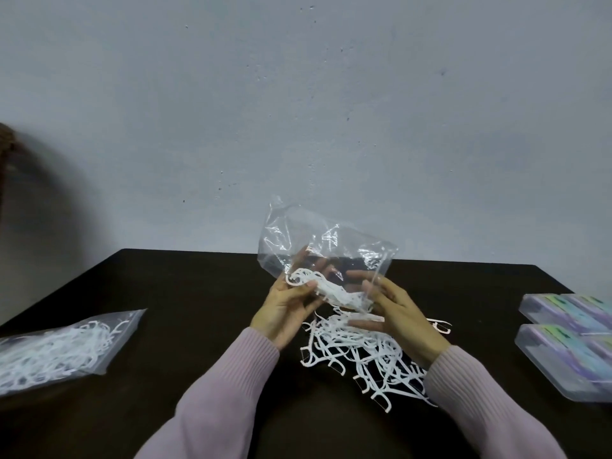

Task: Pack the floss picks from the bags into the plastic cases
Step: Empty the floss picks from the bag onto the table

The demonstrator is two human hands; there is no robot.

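Early stage: both hands, left hand (288, 304) and right hand (402, 313), grip the upturned bag (318, 246), spilling picks (361, 352) onto the desk (198, 293); second bag (63, 349) full, cases (563, 346) unfilled.

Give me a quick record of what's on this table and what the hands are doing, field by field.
surface: dark table against a grey wall
left hand: holds a bunch of floss picks at the mouth of the clear bag
right hand: holds the bag's other side
loose pile: picks spilled on the table below the hands
full bag: lies at the left, untouched
plastic cases: two at the right edge
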